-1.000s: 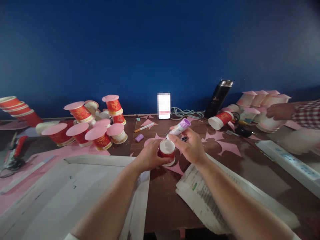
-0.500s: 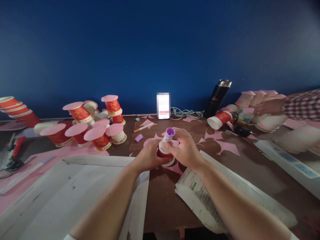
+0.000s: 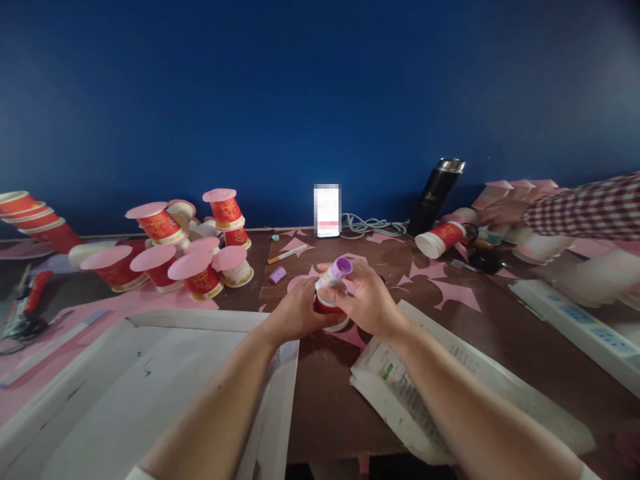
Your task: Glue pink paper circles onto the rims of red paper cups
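Observation:
In the middle of the table, my left hand (image 3: 299, 312) is wrapped round an upside-down red paper cup (image 3: 326, 307). My right hand (image 3: 369, 300) grips a glue stick (image 3: 338, 270) with a purple end pointing up, its lower end against the white bottom of the cup. Just left of them lie a purple cap (image 3: 277, 275) and an orange and white pen (image 3: 287, 255). Pink paper scraps (image 3: 453, 295) are scattered around my hands.
Red cups topped with pink discs (image 3: 197, 267) stand at the left. A white box lid (image 3: 190, 319) and a folded sack (image 3: 400, 387) lie in front. Behind are a lit phone (image 3: 327, 212) and black flask (image 3: 436, 197). Another person's hand (image 3: 503, 213) reaches in at right.
The glue stick in my right hand has tilted, its purple end leaning further right. At the right, the other person's hand and checked sleeve have moved leftward. My left hand has barely moved.

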`<control>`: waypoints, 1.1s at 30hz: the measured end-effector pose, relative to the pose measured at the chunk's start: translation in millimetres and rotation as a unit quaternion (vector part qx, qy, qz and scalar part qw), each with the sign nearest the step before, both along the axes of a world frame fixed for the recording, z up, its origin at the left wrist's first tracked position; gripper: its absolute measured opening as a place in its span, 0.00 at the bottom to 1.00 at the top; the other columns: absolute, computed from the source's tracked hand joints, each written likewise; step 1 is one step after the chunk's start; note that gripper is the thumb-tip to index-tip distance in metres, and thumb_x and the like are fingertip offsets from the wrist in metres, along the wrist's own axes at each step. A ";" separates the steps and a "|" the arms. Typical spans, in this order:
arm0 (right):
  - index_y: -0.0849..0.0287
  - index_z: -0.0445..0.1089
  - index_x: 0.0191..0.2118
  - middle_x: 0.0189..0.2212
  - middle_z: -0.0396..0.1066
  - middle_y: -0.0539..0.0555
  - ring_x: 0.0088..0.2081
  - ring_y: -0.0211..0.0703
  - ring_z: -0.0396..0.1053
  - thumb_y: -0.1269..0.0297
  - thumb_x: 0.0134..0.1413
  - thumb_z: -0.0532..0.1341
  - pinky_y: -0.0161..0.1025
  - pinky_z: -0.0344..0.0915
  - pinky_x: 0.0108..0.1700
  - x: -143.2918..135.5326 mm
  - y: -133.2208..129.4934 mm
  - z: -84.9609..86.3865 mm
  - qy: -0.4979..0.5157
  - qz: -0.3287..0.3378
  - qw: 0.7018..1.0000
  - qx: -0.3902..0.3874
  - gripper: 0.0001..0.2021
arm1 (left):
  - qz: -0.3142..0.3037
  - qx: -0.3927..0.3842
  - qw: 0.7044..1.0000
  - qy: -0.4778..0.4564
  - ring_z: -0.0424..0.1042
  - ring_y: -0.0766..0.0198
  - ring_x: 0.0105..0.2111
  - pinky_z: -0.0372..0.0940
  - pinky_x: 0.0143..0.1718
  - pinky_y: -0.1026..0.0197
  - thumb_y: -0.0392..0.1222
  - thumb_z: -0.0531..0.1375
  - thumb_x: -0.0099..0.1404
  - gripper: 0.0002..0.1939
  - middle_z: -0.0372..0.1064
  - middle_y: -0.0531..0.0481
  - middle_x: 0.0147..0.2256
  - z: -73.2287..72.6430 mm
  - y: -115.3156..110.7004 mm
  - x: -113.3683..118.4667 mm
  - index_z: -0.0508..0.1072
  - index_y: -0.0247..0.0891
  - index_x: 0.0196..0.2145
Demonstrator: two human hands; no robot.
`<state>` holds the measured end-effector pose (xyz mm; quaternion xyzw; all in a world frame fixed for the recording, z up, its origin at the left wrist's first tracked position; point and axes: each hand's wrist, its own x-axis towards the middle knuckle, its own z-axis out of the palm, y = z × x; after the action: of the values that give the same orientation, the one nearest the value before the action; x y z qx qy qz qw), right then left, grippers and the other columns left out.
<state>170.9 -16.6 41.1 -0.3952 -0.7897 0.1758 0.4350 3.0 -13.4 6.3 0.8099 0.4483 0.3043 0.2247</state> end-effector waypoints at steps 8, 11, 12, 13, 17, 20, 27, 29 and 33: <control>0.52 0.68 0.52 0.46 0.72 0.54 0.49 0.50 0.69 0.60 0.51 0.64 0.48 0.66 0.51 6.6 -5.8 4.2 0.047 0.012 0.997 -0.067 0.21 | 0.007 -0.022 1.000 0.006 0.66 0.48 0.50 0.60 0.52 0.47 0.51 0.66 0.51 0.28 0.70 0.45 0.47 2.3 -1.3 0.0 0.68 0.41 0.48; 0.53 0.64 0.54 0.44 0.73 0.54 0.44 0.47 0.72 0.59 0.52 0.63 0.45 0.68 0.48 7.2 -6.8 4.4 0.124 0.017 0.987 -0.105 0.23 | 0.014 -0.023 1.000 0.001 0.66 0.48 0.50 0.60 0.52 0.46 0.54 0.66 0.50 0.30 0.70 0.43 0.47 2.5 -1.4 0.0 0.67 0.40 0.49; 0.53 0.65 0.53 0.43 0.74 0.54 0.44 0.46 0.72 0.59 0.52 0.63 0.44 0.68 0.47 6.8 -7.1 4.5 0.135 0.023 0.984 -0.113 0.21 | 0.014 -0.023 1.000 0.000 0.66 0.48 0.50 0.60 0.52 0.45 0.54 0.66 0.50 0.30 0.70 0.43 0.47 2.6 -1.1 0.2 0.68 0.40 0.48; 0.54 0.66 0.51 0.43 0.74 0.54 0.43 0.46 0.72 0.59 0.52 0.64 0.44 0.68 0.47 5.9 -7.5 4.7 0.135 0.031 0.983 -0.118 0.20 | 0.011 -0.020 1.000 0.000 0.67 0.48 0.49 0.60 0.52 0.46 0.54 0.66 0.50 0.28 0.70 0.44 0.46 2.6 -0.8 0.5 0.69 0.40 0.47; 0.54 0.68 0.46 0.43 0.73 0.53 0.45 0.47 0.71 0.60 0.51 0.64 0.44 0.66 0.49 0.3 -9.4 5.1 0.078 0.055 0.990 -0.100 0.15 | -0.015 0.010 1.000 0.007 0.68 0.51 0.47 0.61 0.51 0.48 0.47 0.66 0.52 0.18 0.71 0.47 0.43 2.2 1.0 1.8 0.72 0.41 0.40; 0.54 0.68 0.44 0.42 0.73 0.53 0.45 0.48 0.71 0.61 0.52 0.63 0.45 0.66 0.49 -2.3 -8.7 3.0 0.044 0.039 0.996 -0.073 0.13 | -0.019 0.021 1.000 0.006 0.68 0.51 0.48 0.61 0.51 0.49 0.45 0.66 0.52 0.18 0.71 0.47 0.44 1.6 1.0 1.9 0.71 0.42 0.41; 0.55 0.67 0.48 0.45 0.73 0.55 0.46 0.49 0.71 0.62 0.53 0.62 0.47 0.65 0.50 0.2 -2.5 -4.1 0.074 -0.028 0.996 -0.031 0.16 | 0.011 -0.008 1.000 0.000 0.69 0.49 0.47 0.63 0.48 0.48 0.52 0.66 0.51 0.26 0.71 0.44 0.44 0.8 -1.3 0.2 0.69 0.38 0.46; 0.55 0.65 0.50 0.44 0.74 0.55 0.45 0.47 0.72 0.62 0.53 0.62 0.45 0.66 0.50 -0.3 -2.6 -4.0 0.092 -0.014 0.994 -0.051 0.18 | 0.012 -0.012 1.000 -0.001 0.69 0.49 0.47 0.63 0.48 0.48 0.52 0.66 0.51 0.27 0.71 0.44 0.44 0.4 -1.1 0.4 0.68 0.38 0.46; 0.53 0.69 0.45 0.41 0.75 0.53 0.45 0.49 0.71 0.61 0.53 0.63 0.47 0.64 0.50 -3.3 -2.5 -4.3 0.033 -0.006 0.999 -0.036 0.13 | -0.002 -0.003 1.000 -0.010 0.68 0.51 0.48 0.63 0.50 0.50 0.48 0.67 0.50 0.27 0.70 0.45 0.47 -0.7 0.2 1.0 0.68 0.40 0.48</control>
<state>167.6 -19.1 36.8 -0.4090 -0.7660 0.2142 0.4472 4.0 -13.2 5.6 0.8071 0.4451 0.3104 0.2326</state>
